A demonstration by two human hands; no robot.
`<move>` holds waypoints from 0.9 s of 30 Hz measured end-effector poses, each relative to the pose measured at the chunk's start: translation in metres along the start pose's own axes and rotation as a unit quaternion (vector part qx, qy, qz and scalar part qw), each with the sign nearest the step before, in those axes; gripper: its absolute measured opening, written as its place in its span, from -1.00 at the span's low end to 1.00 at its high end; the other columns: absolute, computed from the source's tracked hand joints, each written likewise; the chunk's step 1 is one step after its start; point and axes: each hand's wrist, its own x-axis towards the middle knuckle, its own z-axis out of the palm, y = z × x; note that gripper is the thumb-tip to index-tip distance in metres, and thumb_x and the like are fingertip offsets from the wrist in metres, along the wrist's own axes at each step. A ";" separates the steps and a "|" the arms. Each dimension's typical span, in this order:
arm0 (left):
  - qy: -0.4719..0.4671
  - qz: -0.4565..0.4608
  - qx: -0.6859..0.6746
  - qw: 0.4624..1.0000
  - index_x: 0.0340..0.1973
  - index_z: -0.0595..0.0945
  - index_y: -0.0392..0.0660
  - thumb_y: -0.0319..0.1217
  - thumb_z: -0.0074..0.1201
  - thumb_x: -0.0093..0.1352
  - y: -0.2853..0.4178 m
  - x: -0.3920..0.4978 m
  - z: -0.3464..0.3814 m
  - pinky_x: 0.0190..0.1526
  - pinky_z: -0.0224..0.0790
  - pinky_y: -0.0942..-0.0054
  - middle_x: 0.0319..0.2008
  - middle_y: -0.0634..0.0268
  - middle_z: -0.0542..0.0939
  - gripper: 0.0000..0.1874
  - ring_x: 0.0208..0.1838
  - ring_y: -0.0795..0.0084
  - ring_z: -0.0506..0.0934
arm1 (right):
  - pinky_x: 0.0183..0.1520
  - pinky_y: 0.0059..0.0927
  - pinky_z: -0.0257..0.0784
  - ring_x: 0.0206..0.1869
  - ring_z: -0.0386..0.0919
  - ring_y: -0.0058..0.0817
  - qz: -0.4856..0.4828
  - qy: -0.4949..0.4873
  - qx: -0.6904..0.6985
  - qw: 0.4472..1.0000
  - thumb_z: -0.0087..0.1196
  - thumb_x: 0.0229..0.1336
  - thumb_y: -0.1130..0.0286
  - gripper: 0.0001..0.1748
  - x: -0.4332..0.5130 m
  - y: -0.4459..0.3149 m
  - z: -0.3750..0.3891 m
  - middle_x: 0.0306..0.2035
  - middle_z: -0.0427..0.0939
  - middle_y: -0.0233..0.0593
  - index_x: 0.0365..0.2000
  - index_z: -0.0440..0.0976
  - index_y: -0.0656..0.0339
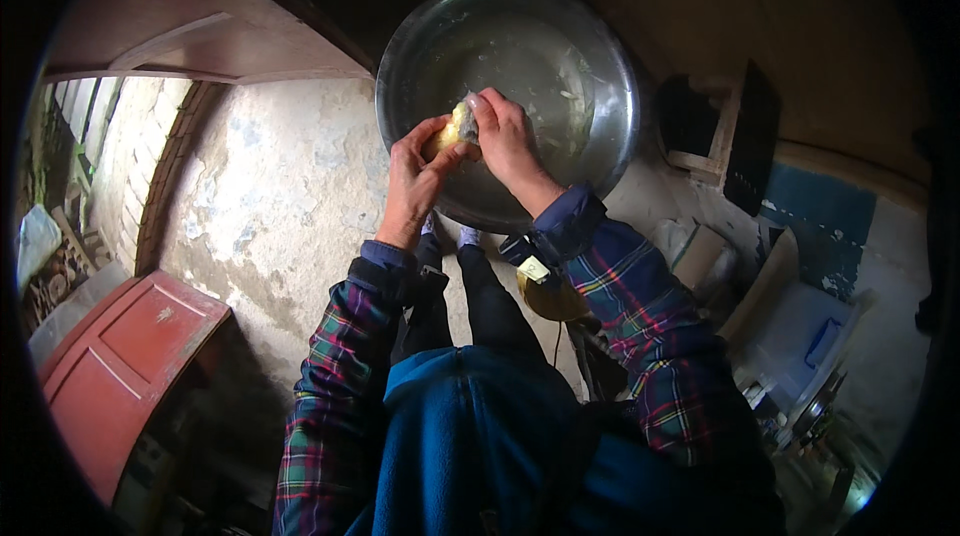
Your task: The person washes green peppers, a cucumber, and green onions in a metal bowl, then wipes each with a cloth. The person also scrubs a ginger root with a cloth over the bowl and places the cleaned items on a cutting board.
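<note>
Over the left part of a wide metal basin of cloudy water, both my hands meet around a small yellow and grey piece; its exact kind is unclear. My left hand grips its yellow side between thumb and fingers. My right hand pinches its grey upper right side, where I cannot tell whether the grey is skin or a scrubbing pad. Pale scraps lie in the water towards the basin's right side.
A red panelled door stands at lower left, beyond a worn pale floor. To the right are a dark-backed wooden frame, bags and a plastic box with a blue handle. My feet are just below the basin.
</note>
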 end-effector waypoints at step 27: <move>-0.057 -0.090 -0.189 0.976 0.04 0.53 -0.24 -0.27 0.09 0.43 -0.009 0.021 -0.009 0.09 0.35 0.54 -0.13 0.26 0.63 -0.63 -0.05 0.49 0.56 | -0.21 -0.13 0.43 -0.25 0.55 -0.11 0.072 -0.020 -0.112 0.991 0.07 0.06 0.08 -0.58 0.030 0.087 -0.013 -0.34 0.55 0.07 -0.26 0.46 0.24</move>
